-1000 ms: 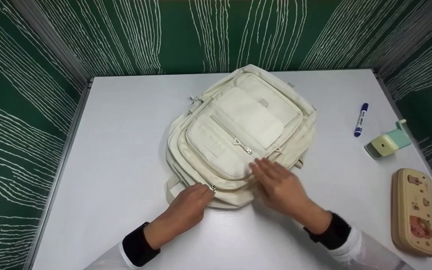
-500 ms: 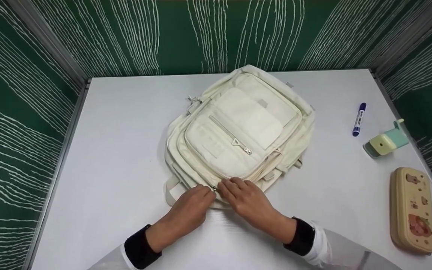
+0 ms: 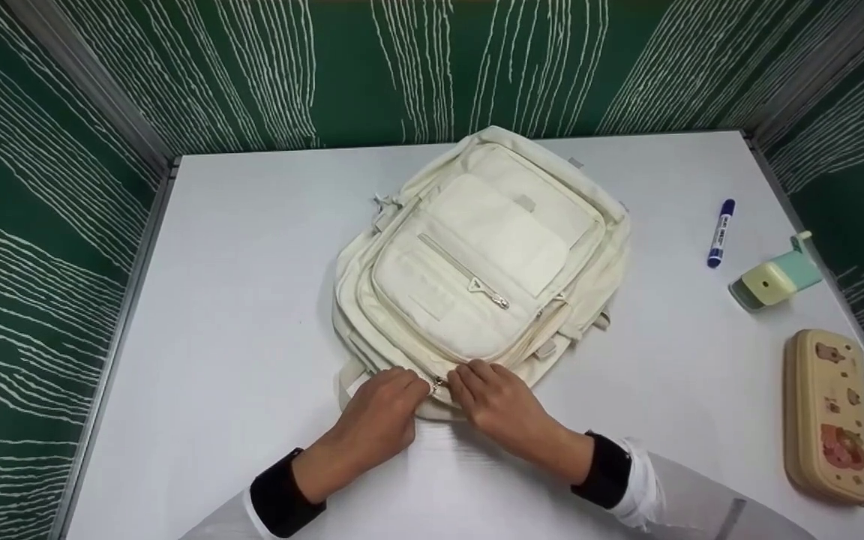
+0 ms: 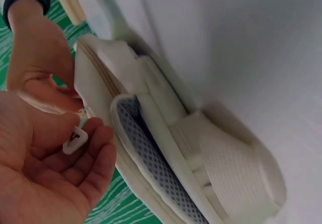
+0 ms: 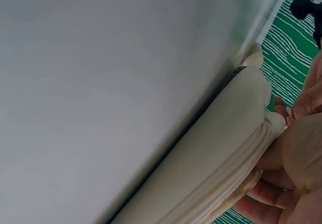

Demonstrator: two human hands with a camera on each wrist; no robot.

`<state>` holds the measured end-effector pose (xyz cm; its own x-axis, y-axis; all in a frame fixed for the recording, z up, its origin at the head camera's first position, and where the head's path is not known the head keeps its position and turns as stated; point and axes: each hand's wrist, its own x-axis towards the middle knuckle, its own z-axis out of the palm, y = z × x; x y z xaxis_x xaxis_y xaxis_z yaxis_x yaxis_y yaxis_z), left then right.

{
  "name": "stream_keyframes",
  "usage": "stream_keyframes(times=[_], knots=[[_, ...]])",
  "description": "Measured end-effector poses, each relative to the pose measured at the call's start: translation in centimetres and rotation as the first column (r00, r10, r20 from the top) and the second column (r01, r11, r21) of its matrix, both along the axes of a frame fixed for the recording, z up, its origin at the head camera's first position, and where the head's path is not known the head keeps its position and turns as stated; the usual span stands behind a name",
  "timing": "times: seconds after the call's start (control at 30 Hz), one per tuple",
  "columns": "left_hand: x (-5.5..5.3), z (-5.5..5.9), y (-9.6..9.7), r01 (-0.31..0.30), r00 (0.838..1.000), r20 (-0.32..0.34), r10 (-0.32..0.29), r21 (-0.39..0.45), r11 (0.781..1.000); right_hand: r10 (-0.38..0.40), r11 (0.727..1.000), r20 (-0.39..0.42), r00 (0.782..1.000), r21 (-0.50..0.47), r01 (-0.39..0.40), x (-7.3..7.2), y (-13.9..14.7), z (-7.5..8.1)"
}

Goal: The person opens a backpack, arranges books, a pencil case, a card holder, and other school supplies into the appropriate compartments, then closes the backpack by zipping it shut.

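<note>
A cream backpack (image 3: 432, 289) lies on the white table, its lower end towards me in the head view. At that end my left hand (image 3: 376, 409) pinches a pale triangular zipper pull (image 4: 75, 141), plain in the left wrist view. Close beside it, my right hand (image 3: 499, 401) grips the bag's fabric edge just right of the metal zipper slider (image 3: 438, 382). In the right wrist view the fingers (image 5: 271, 194) of that hand curl around the cream cloth. Grey mesh padding (image 4: 151, 153) and a webbing strap (image 4: 226, 158) show on the bag's underside.
To the bag's right lie a blue-capped marker (image 3: 721, 234) and a yellow-green crank pencil sharpener (image 3: 777, 281). A tan pencil case (image 3: 831, 416) with printed pictures is near the right table edge. Green walls with white lines (image 3: 357, 75) enclose the table.
My right hand has moved left from the bag's lower right side to beside my left hand and taken hold of the fabric. The zipper slider has shifted slightly right; my left hand stays put.
</note>
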<state>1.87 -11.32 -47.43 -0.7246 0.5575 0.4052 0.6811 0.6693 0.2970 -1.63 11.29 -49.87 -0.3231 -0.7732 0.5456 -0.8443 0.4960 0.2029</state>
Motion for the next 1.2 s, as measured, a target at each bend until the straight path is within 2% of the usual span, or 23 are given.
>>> stream_keyframes(times=[0.13, 0.27, 0.47, 0.63, 0.83, 1.1, 1.2], knots=[[-0.3, -0.2, -0.5, -0.028, 0.999, -0.028, 0.029, 0.038, 0.999, 0.042, 0.999, 0.020, 0.999, 0.014, -0.042, -0.1, 1.1, 0.3], [-0.8, -0.1, -1.1, -0.073, 0.997, -0.015, 0.074, 0.053, 0.996, 0.083, 0.996, 0.022, 0.996, 0.030, -0.084, -0.3, 2.2, 0.5], [-1.5, 0.2, -2.2, -0.145, 0.989, 0.027, 0.144, 0.045, 0.988, 0.156, 0.988, 0.076, 0.985, -0.014, -0.155, -0.7, 4.2, 0.4], [-2.3, 0.7, -3.4, -0.225, 0.970, 0.101, 0.221, 0.030, 0.974, 0.189, 0.982, 0.109, 0.976, -0.032, -0.187, -1.0, 6.1, 0.5], [-3.4, 0.8, -4.8, -0.304, 0.946, 0.133, 0.296, 0.039, 0.952, 0.205, 0.979, 0.137, 0.969, -0.032, -0.203, -1.5, 8.6, 0.5], [-5.1, 0.5, -5.4, -0.339, 0.929, 0.171, 0.329, 0.028, 0.940, 0.210, 0.977, 0.148, 0.967, -0.073, -0.201, -2.0, 10.7, 0.2], [-5.3, 0.3, -5.3, -0.350, 0.919, 0.200, 0.339, 0.019, 0.937, 0.205, 0.977, 0.149, 0.967, -0.084, -0.195, -2.2, 11.2, 0.0]])
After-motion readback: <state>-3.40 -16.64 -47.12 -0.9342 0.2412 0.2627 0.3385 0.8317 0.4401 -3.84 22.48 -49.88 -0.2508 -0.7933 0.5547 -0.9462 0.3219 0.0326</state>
